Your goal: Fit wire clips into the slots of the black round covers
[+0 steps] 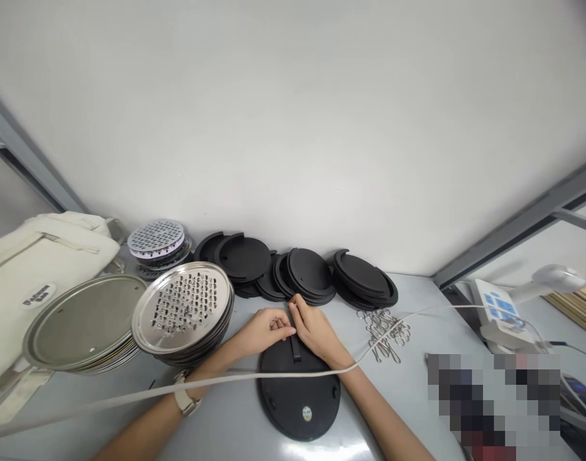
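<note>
Landmark: the black disc [300, 410], lying flat on the grey table [216, 426] in front of the person, a small oval sticker [307, 413] on its near part. A short dark strap [296, 349] runs from the disc's far half up toward its far edge, where both hands meet. Left hand [268, 330] at the far left of the disc, fingers curled, thumb and fingertips drawn narrow; right hand [315, 328] at the far right of it, fingers bent in beside the left thumb, likewise a narrow grip. Strap's upper end vanishes among the fingertips; cannot tell which hand, if either, pinches it, or whether something small is held there too. Step in hand, as judged: close fingertip work at the strap end. Next move seems to call for a fine, two-handed pinch, strap end reachable and disc steady under the wrists. Metal clips [383, 334] lie loose in a heap to the right of the disc and beyond it, apart from the right hand. Notched black discs [310, 272] sit stacked beyond the landmark disc; grater plates [190, 304] stand in a stack to its left and farther off. A pale cable [226, 379] crosses in front of the disc in this view, could hamper sight of the work.
</note>
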### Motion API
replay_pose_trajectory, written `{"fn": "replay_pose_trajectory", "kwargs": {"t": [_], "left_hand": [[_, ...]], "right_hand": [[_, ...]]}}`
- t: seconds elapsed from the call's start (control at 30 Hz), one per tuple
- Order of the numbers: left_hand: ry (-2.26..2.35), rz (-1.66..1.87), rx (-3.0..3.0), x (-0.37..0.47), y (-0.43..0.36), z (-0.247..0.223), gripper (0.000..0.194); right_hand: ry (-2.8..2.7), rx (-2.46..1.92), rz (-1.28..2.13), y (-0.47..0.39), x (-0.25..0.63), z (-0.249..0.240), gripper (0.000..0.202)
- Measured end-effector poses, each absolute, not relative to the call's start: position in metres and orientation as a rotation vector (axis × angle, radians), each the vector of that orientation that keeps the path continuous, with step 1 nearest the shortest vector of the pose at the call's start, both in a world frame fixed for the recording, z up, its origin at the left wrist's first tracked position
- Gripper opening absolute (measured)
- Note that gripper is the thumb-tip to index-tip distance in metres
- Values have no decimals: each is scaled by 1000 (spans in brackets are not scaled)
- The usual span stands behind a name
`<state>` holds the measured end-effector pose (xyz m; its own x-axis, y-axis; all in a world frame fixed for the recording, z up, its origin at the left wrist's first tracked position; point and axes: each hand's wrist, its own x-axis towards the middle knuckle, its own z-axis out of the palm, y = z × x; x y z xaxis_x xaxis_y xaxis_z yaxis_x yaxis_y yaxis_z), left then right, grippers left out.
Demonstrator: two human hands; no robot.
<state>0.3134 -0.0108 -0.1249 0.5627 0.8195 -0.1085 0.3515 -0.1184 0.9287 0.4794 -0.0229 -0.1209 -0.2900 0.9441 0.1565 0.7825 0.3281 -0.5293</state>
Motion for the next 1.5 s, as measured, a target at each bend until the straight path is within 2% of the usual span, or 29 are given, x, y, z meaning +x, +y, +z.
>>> {"fn": "replay_pose_trajectory", "kwargs": {"t": [0.33, 0.63, 1.5], "left_hand": [[977, 587, 1708, 314, -13, -118, 18], [1003, 608, 1763, 316, -14, -123, 22], [941, 645, 1608, 318, -12, -136, 15]], "right_hand": [[-2148, -1469, 578, -21, 482, -127, 16], [-2116, -1441, 617, -21, 483, -127, 16], [-2135, -1421, 648, -19, 485, -133, 20]]}}
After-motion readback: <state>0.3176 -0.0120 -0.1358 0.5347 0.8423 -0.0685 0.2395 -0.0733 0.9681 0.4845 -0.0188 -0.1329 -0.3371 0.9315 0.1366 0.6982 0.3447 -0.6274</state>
